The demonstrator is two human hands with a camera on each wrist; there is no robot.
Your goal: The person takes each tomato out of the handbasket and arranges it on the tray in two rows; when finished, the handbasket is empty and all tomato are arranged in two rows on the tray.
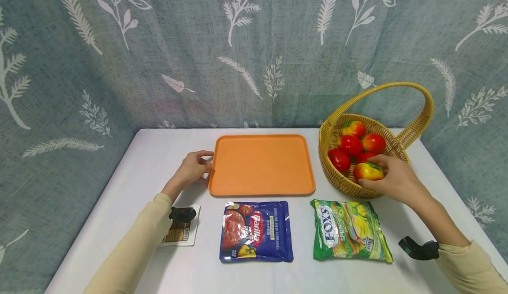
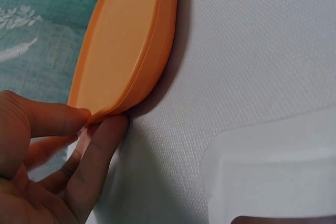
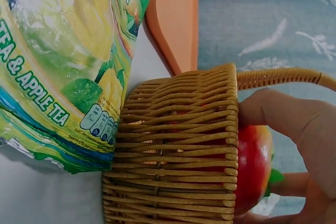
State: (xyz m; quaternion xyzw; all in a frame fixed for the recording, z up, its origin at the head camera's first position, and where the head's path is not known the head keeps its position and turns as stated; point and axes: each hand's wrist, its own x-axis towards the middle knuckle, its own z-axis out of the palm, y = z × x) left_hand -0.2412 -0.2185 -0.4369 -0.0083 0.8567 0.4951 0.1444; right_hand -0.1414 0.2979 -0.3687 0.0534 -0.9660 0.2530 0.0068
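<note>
My left hand (image 1: pixel 191 169) is at the left edge of an orange tray (image 1: pixel 262 166). In the left wrist view, its thumb and a finger pinch the rim of the tray (image 2: pixel 123 40). On the right, my right hand (image 1: pixel 398 180) reaches into a wicker basket (image 1: pixel 331 170) and grips a red-and-yellow fruit (image 1: pixel 366 172) with a green leaf. In the right wrist view the fruit (image 3: pixel 254 166) shows at the basket's rim, between thumb and fingers. Several more red fruits (image 1: pixel 350 145) lie in the basket; some are partly hidden.
A blue sauce pouch (image 1: pixel 255 232) lies in front of the tray. To its right is a green-and-yellow Foxs packet (image 1: pixel 351 230), close to the basket. A white-edged pack (image 1: pixel 182 232) is partly under the left forearm. A patterned curtain (image 1: pixel 254 78) stands behind the white table (image 1: pixel 166 153).
</note>
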